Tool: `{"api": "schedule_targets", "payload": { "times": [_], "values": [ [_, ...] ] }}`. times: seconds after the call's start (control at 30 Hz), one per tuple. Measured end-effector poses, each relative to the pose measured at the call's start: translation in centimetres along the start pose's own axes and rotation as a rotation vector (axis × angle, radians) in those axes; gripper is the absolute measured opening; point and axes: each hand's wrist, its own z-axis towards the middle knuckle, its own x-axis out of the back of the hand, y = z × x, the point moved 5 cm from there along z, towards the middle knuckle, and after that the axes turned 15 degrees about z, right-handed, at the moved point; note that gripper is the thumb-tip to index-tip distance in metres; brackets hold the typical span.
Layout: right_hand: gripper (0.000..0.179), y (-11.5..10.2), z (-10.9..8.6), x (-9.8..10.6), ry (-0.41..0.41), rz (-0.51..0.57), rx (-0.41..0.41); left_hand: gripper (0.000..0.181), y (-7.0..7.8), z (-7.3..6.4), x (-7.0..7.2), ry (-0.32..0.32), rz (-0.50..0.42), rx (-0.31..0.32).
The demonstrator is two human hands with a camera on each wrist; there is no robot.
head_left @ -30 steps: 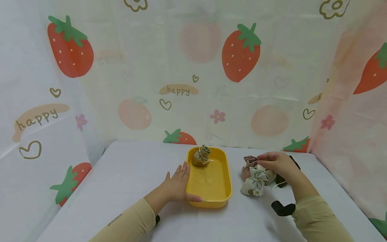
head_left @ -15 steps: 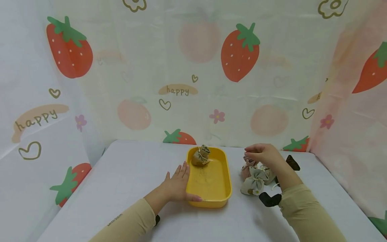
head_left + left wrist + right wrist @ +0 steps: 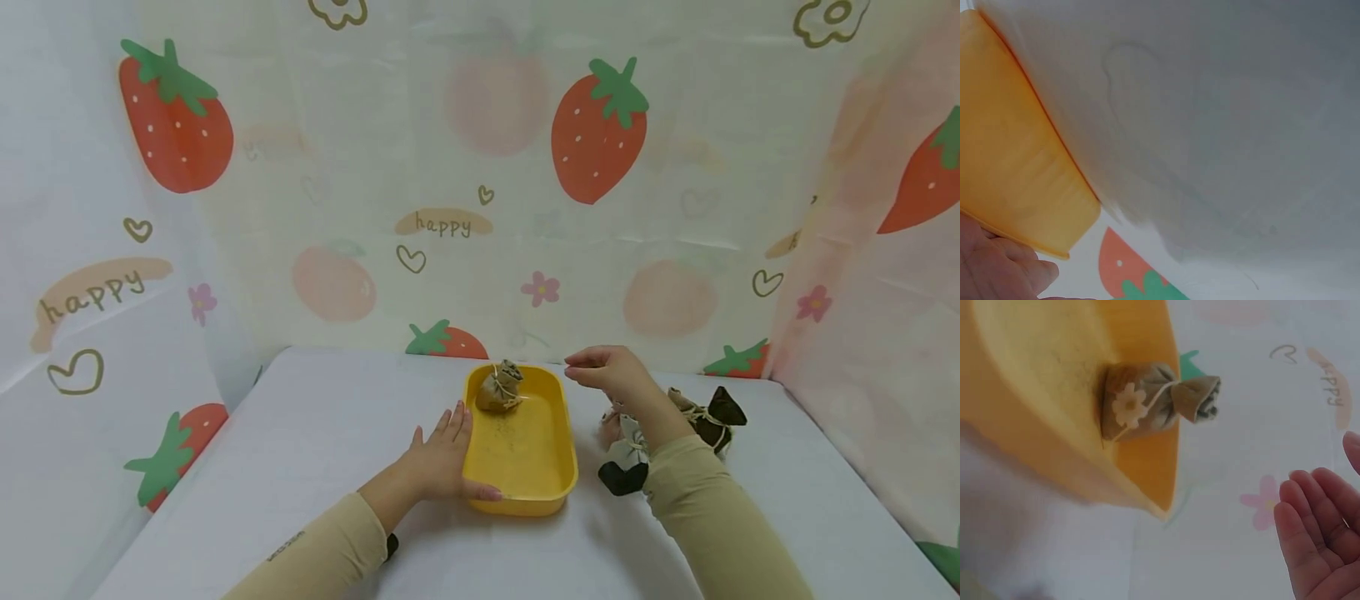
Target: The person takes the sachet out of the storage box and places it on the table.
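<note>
A yellow plastic tray point(image 3: 525, 467) stands mid-table with a small drawstring pouch point(image 3: 498, 390) upright in its far left corner. The right wrist view shows that olive pouch point(image 3: 1141, 406) tied with cord and bearing a white flower. My left hand point(image 3: 437, 467) lies against the tray's left rim, fingers straight, thumb over the near edge. In the left wrist view, the left fingertips point(image 3: 1044, 275) touch the tray's wall point(image 3: 1022, 156). Past the tray's far right corner, my right hand point(image 3: 618, 379) hovers with fingers extended. Nothing shows in the right palm point(image 3: 1329, 550).
Right of the tray, several pouches stand together, partly hidden by my right forearm: a pale pouch point(image 3: 626, 452), a pinkish pouch point(image 3: 608, 429) and a dark brown pouch point(image 3: 722, 417). A patterned strawberry cloth point(image 3: 450, 275) hangs behind the white table and at both sides.
My right hand has moved left from above the pouches to beside the tray's far right corner, uncovering the dark brown pouch. My left hand and the tray have stayed put.
</note>
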Motion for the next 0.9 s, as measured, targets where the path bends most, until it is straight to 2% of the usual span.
{"api": "schedule_targets", "payload": {
  "times": [0.17,0.43,0.57,0.9],
  "values": [
    [0.036,0.0,1.5,-1.5,0.003,0.027,0.039,0.130,0.0,0.1,0.0,0.001,-0.002,-0.001],
    [0.034,0.7,3.4,-3.3,0.028,0.030,-0.013,0.130,0.0,0.2,-0.2,-0.006,-0.011,0.004],
    [0.034,0.9,4.0,-3.7,0.046,0.012,-0.020,0.129,0.0,0.2,-0.1,-0.001,-0.021,0.004],
    [0.033,2.0,5.2,-4.3,0.082,0.062,-0.079,0.129,-0.1,0.3,-0.3,-0.015,-0.016,0.007]
  ]
}}
